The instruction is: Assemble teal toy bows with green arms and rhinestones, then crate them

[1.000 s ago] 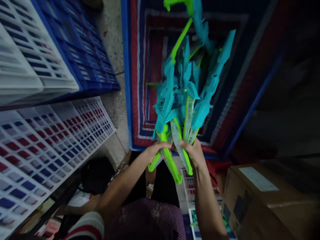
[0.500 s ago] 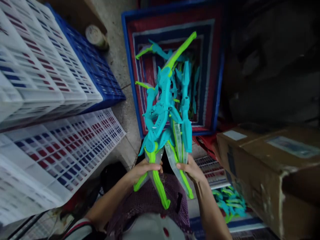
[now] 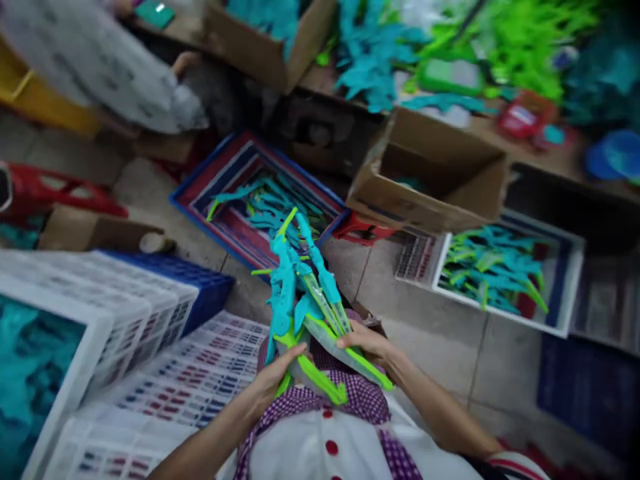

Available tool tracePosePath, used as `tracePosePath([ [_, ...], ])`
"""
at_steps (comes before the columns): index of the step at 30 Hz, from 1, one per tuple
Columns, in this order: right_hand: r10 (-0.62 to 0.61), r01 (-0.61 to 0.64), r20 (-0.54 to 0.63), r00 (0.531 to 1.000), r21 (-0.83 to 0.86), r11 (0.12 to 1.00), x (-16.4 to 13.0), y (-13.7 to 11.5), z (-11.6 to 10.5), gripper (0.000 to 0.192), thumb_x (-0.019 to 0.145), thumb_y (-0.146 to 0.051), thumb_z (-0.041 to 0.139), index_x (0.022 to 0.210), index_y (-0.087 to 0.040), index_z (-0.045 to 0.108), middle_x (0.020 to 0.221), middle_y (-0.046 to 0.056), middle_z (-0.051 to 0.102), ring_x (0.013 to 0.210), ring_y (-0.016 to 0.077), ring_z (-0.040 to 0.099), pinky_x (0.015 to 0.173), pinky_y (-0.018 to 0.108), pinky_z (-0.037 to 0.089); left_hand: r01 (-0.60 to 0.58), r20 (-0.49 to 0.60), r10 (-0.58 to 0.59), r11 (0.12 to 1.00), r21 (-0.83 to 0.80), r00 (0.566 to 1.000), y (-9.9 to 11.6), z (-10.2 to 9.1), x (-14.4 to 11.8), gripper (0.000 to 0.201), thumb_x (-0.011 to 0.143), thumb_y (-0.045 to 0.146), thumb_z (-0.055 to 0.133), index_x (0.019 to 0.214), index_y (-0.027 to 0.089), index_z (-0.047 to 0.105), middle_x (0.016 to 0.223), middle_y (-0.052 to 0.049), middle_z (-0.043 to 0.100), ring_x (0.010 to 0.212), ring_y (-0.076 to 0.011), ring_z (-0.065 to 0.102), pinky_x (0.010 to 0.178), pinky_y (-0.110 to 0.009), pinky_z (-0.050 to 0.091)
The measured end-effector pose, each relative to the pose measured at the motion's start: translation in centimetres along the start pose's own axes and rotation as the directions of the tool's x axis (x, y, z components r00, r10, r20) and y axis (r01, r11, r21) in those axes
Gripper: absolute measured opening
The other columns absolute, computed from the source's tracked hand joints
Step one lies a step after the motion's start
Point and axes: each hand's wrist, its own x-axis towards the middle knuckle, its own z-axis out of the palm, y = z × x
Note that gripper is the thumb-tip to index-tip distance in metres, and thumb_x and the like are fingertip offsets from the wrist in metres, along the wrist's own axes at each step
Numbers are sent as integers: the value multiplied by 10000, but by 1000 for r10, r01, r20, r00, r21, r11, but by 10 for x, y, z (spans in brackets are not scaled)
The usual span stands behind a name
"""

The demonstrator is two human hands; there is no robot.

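Note:
Both my hands grip a bundle of teal and lime-green plastic toy parts [image 3: 300, 287] in front of my chest. My left hand [image 3: 273, 375] holds its lower left, around a green handle. My right hand [image 3: 365, 343] clasps the lower right, over a clear sleeve with a green strip. The bundle fans upward, away from me. Beyond it on the floor lies a blue-rimmed striped crate [image 3: 235, 177] with more teal and green parts [image 3: 265, 203] inside.
White and blue lattice crates [image 3: 150, 320] are stacked at left. A white tray [image 3: 505, 313] of teal parts sits at right, behind it an open cardboard box [image 3: 430, 173]. A table at the back holds heaps of teal and green parts [image 3: 450, 47]. Another person's sleeve [image 3: 100, 67] shows upper left.
The view has tilted up and pulled back, so the back table, cardboard box and right tray have come into sight. The bundle stays in both hands, now lower and nearer my chest.

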Motion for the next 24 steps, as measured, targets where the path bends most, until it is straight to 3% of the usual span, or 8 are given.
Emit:
tracePosePath([
  [4,-126,121,12,992,190,974,-46,28,-7,434,557,-251,832,973,-196,722,874,4,750,692,124,627,633,225,486,8,-46,0,986,168,999,1,25,-9,153,758,360,777,792,226,712,675,-16,731,585,-199,702,578,-276,574],
  [8,-201,215,-75,977,356,909,-88,45,-35,373,554,-210,802,919,-196,729,846,-3,755,657,111,621,617,218,483,24,16,-31,944,329,999,6,77,-8,347,743,361,786,1072,275,717,766,-15,762,734,-269,756,645,-345,609],
  [13,-244,331,-234,941,491,806,-144,67,-95,333,552,-204,796,875,-200,716,795,-10,742,642,114,627,611,219,483,68,153,-179,835,546,972,-1,176,7,492,682,401,863,1126,258,709,869,-47,777,818,-284,765,721,-360,614],
  [18,-213,410,-379,900,574,709,-200,95,-154,360,573,-240,808,913,-212,694,775,-1,735,666,151,654,655,262,507,194,87,-361,671,716,929,-23,285,36,291,703,333,866,902,168,732,685,-47,741,610,-198,721,613,-259,590],
  [22,-204,533,-545,813,555,639,-246,107,-187,339,626,-305,785,942,-231,688,776,5,730,690,184,659,703,310,527,285,-56,-451,459,842,891,-45,360,74,266,717,326,862,724,114,700,591,-67,704,381,-113,568,419,-195,475],
  [24,-173,590,-639,750,527,612,-268,109,-202,338,632,-344,781,943,-249,689,787,10,727,717,211,666,730,343,535,276,-9,-531,426,862,847,-57,394,93,292,663,328,896,701,114,702,611,-95,715,393,-129,583,404,-210,460],
])
